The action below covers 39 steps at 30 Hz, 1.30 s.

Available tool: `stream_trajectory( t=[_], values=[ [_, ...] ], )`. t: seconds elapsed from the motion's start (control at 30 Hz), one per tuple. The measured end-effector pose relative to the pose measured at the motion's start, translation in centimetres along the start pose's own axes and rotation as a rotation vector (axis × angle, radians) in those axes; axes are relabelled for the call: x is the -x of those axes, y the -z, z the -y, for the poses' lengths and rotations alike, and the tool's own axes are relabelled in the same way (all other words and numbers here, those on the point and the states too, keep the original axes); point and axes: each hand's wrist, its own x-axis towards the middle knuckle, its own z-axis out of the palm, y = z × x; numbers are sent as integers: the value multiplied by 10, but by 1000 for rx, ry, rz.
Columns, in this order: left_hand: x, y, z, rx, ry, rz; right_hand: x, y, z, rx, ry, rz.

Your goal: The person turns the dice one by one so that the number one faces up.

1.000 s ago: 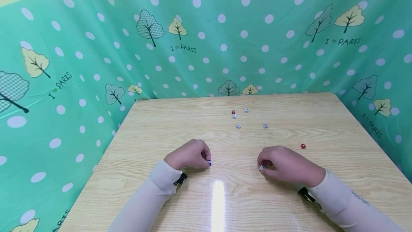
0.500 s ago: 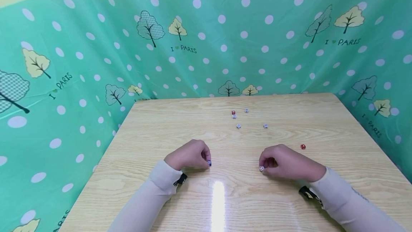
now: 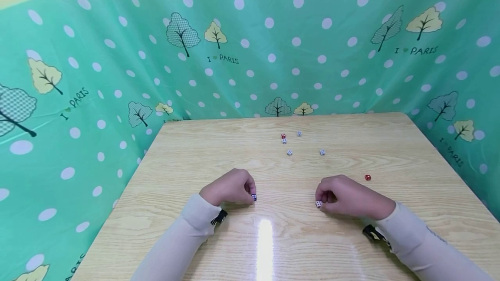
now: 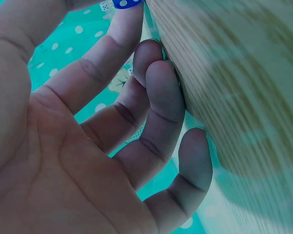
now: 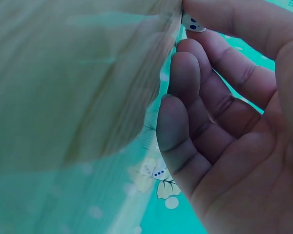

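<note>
My left hand [image 3: 231, 187] pinches a blue die [image 3: 254, 197] between thumb and index finger, low at the tabletop. In the left wrist view the blue die [image 4: 126, 3] is cut off by the top edge, and the other fingers curve loosely near the wood. Across from it, my right hand [image 3: 347, 196] pinches a white die [image 3: 318, 204] with dark dots. The right wrist view catches this white die [image 5: 192, 23] between thumb and index finger, partly covered by the thumb. A gap of bare tabletop separates the two hands.
Farther back on the wooden table [image 3: 203, 151] lie a red die [image 3: 283, 135], a white die [image 3: 284, 141] against it and several other white dice [image 3: 322, 152]. Another red die [image 3: 368, 178] sits beyond my right wrist. A green dotted curtain [image 3: 234, 55] surrounds the back and sides.
My right hand has shifted slightly to the right with its white die, which shows a different face from a second ago. The left hand and blue die have stayed in place.
</note>
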Motion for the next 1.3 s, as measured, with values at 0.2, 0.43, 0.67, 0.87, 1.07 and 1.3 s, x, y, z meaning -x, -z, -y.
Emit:
stream_trajectory(
  t=[0.2, 0.43, 0.67, 0.87, 1.07, 1.3],
  values=[
    [0, 0, 0, 3, 3, 2, 0, -5, 6, 96, -13, -31],
    [0, 1, -1, 1, 4, 0, 1, -7, 18, 279, 33, -60],
    [0, 1, -1, 8, 10, 4, 1, -8, 19, 312, 56, -74],
    [0, 0, -2, 11, 9, 6, 2, -5, 19, 243, 20, -63],
    [-1, 0, -1, 7, 3, 4, 3, -2, 14, 146, 18, -44],
    [0, -1, 0, 14, 13, 4, 2, 1, 6, 36, 23, 10]
  ],
)
